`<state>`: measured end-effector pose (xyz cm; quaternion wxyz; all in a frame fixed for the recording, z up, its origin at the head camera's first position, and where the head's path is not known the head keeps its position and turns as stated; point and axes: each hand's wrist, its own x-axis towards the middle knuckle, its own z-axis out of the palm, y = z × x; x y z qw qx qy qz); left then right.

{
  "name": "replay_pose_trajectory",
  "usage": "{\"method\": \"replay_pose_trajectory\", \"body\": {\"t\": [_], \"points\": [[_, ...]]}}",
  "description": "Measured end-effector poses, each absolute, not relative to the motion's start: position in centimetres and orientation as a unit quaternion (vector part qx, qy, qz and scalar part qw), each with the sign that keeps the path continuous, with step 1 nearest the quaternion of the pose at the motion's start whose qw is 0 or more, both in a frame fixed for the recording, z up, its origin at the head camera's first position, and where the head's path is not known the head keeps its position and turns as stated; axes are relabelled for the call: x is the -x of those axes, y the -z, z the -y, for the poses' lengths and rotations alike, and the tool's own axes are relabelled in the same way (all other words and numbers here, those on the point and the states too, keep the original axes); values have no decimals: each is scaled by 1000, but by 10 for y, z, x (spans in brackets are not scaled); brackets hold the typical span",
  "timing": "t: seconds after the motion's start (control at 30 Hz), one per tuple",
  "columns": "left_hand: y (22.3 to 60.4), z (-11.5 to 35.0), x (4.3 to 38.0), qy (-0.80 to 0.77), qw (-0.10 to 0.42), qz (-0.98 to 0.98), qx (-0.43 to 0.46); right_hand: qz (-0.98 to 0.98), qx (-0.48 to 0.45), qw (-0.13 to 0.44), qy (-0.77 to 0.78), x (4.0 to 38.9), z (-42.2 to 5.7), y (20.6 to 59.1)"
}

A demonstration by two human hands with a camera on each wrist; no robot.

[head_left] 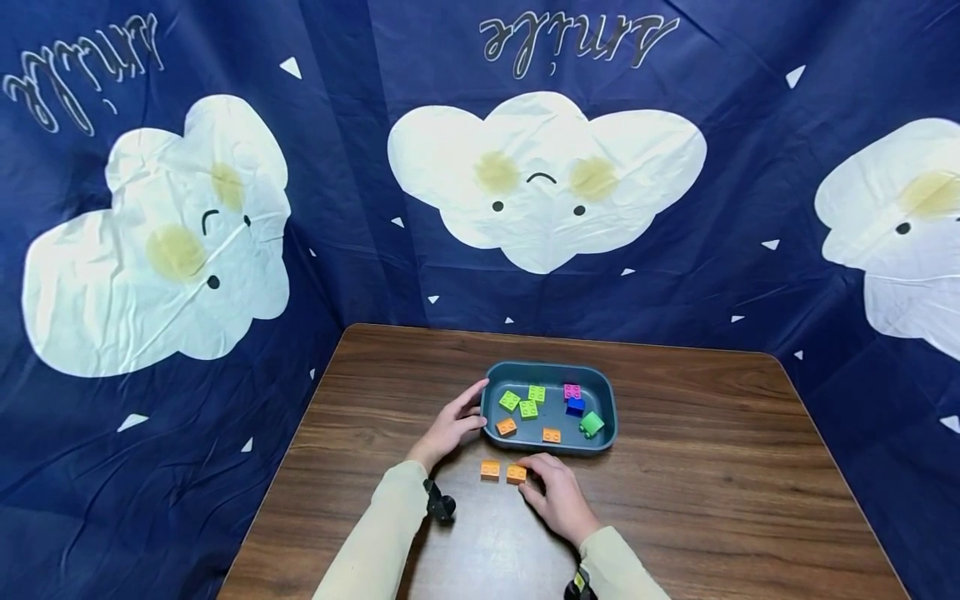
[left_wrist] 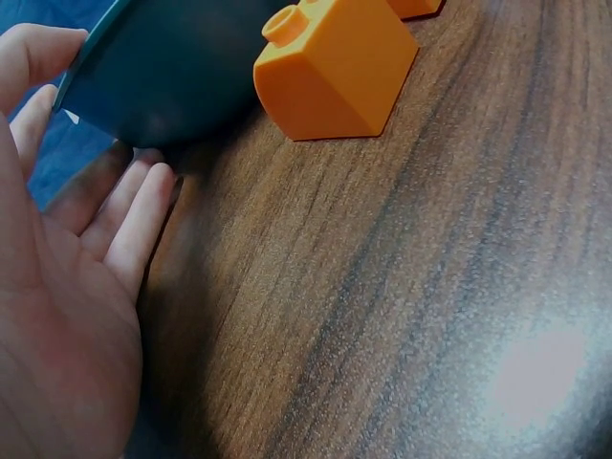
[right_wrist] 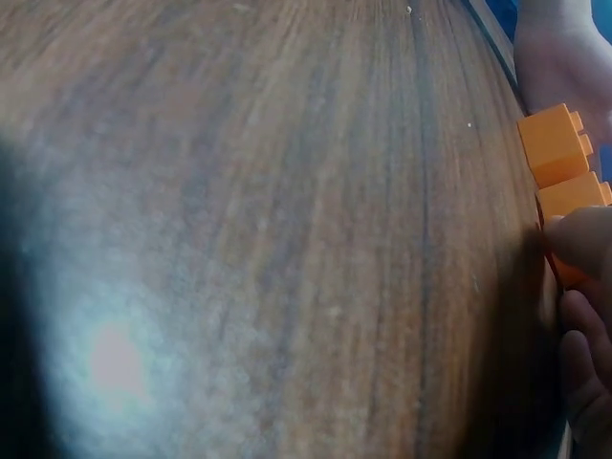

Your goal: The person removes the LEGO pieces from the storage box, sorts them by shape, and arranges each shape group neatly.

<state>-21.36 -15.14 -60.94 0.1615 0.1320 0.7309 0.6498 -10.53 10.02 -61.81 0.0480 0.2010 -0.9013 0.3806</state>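
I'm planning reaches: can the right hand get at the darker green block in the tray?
Probably yes: the darker green block lies uncovered in the tray at its near right corner, close to the right hand. Only the near wall seems in between, though that hand grips an orange block.

R hand at far R edge, partly cut off, thumb on lower orange brick, other fingers just below. Upper brick, also orange, just beside it; studs on both face R edge. L hand in top R corner, cropped, nr upper brick. Rest mostly brown wood tbl w/ glare lower L.
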Motion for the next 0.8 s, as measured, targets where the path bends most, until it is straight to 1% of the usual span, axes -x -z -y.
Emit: {"method": "replay_pose_trajectory", "body": {"t": [0.43, 0.8], "points": [[606, 151, 212, -641, 164, -739, -125, 900, -202, 59, -382, 108, -101, 622], [609, 152, 213, -648, 156, -733, -132, 896, -204, 59, -390, 108, -101, 620]]}}
